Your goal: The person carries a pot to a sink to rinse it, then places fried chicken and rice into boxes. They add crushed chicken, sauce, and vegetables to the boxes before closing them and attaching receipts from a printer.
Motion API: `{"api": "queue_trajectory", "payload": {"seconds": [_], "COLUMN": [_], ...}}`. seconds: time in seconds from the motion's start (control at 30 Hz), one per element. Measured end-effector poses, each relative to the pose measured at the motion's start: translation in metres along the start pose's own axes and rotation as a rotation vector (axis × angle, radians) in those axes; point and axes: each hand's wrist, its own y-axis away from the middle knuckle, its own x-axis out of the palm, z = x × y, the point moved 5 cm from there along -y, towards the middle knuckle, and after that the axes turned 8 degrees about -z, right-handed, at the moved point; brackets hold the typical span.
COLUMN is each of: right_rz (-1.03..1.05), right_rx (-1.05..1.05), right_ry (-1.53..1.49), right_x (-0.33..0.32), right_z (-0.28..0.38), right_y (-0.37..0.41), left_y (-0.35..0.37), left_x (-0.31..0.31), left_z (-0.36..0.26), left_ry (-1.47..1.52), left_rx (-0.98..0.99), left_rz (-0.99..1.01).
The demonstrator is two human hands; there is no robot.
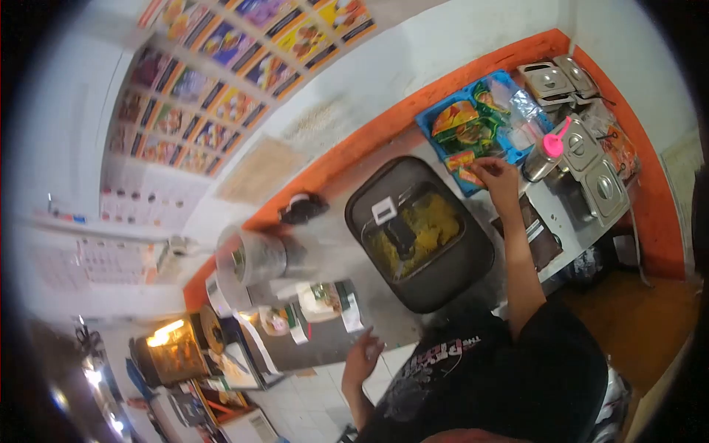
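My right hand (496,177) reaches over the near side of a blue crate (471,189). Its fingers are pinched at a small red, yellow and green packet (468,176); another small packet (459,160) lies just beside it. Larger green and yellow packets (456,125) fill the crate. My left hand (364,358) is at the counter's front edge, fingers loosely bent and apart, with nothing seen in it. Between my hands sits a black tub (458,292) with a see-through window, showing yellow food (436,225) and a dark utensil handle inside.
Lidded steel pans (605,188) and a pink-topped bottle (543,159) stand right of the crate. Wrapped food packs (321,301) with paper slips lie on the steel counter (332,229) near a clear container (255,258). A lit glass-fronted unit (176,351) glows at lower left.
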Motion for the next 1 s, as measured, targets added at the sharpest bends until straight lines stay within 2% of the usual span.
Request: {"api": "queue_trajectory", "payload": {"seconds": [0.03, 0.07, 0.1, 0.13, 0.17, 0.2, 0.23, 0.3, 0.4, 0.47, 0.53, 0.57, 0.6, 0.63, 0.67, 0.7, 0.73, 0.77, 0.8, 0.83, 0.87, 0.9, 0.97, 1.0], "right_rz": [0.113, 0.242, 0.322, 0.51, 0.699, 0.784, 0.911, 1.091, 1.108, 1.1, 1.083, 1.099, 1.084, 1.068, 1.085, 1.144, 1.2, 1.243, 1.245, 1.162, 1.07, 1.063, 1.212, 1.17], "right_rx": [0.025, 0.057, 0.087, 0.154, 0.215, 0.238, 0.236, 0.294, 0.358, 0.276, 0.134, 0.135, -0.015, -0.165, -0.165, -0.225, -0.286, -0.241, -0.248, -0.419, -0.587, -0.591, -0.341, -0.344], "right_ry": [-0.025, -0.049, -0.032, 0.013, 0.054, 0.066, 0.089, 0.125, 0.273, 0.352, 0.304, 0.312, 0.302, 0.29, 0.297, 0.316, 0.334, 0.294, 0.299, 0.262, 0.226, 0.238, 0.341, 0.374], "right_x": [0.011, 0.023, 0.034, 0.053, 0.072, 0.088, 0.105, 0.125, 0.154, 0.176, 0.205, 0.221, 0.241, 0.259, 0.274, 0.29, 0.304, 0.315, 0.324, 0.33, 0.332, 0.332, 0.324, 0.317], "right_z": [0.014, 0.023, 0.028, 0.028, 0.024, 0.02, 0.017, 0.0, -0.024, -0.058, -0.074, -0.077, -0.073, -0.068, -0.07, -0.069, -0.069, -0.069, -0.065, -0.051, -0.039, -0.038, -0.051, -0.053], "right_y": [0.025, 0.049, 0.074, 0.104, 0.134, 0.163, 0.194, 0.247, 0.289, 0.313, 0.34, 0.358, 0.378, 0.397, 0.414, 0.432, 0.448, 0.46, 0.467, 0.47, 0.472, 0.469, 0.459, 0.451], "left_y": [-0.013, -0.025, -0.034, -0.04, -0.043, -0.046, -0.051, -0.046, -0.03, -0.013, 0.004, 0.01, 0.017, 0.02, 0.022, 0.021, 0.019, 0.018, 0.014, 0.011, 0.01, 0.008, -0.005, -0.021], "left_x": [0.002, 0.004, 0.003, 0.0, -0.004, -0.005, -0.002, 0.002, -0.013, -0.02, -0.028, -0.032, -0.04, -0.046, -0.05, -0.053, -0.062, -0.072, -0.082, -0.097, -0.119, -0.144, -0.187, -0.2], "left_z": [-0.015, -0.03, -0.051, -0.071, -0.087, -0.089, -0.08, -0.035, 0.031, 0.084, 0.129, 0.142, 0.147, 0.149, 0.153, 0.166, 0.18, 0.191, 0.207, 0.225, 0.236, 0.247, 0.277, 0.297], "left_ry": [-0.005, 0.144, 0.263, 0.479, 0.646, 0.777, 0.759, 0.758, 0.758, 0.808, 0.95, 1.039, 1.051, 1.211, 1.369, 1.381, 1.184, 0.979, 0.976, 0.972, 0.843, 0.713, 0.486, 0.566], "left_rx": [0.041, 0.048, 0.135, 0.159, 0.115, 0.069, 0.128, 0.042, -0.069, -0.129, -0.235, -0.273, -0.283, -0.291, -0.293, -0.295, -0.165, -0.039, -0.05, -0.062, -0.101, -0.136, -0.142, -0.129], "left_rz": [-0.027, -0.063, -0.088, -0.144, -0.109, -0.09, -0.088, -0.188, -0.288, -0.327, -0.377, -0.379, -0.39, -0.356, -0.318, -0.329, -0.462, -0.581, -0.655, -0.724, -0.743, -0.757, -0.861, -0.872]}}
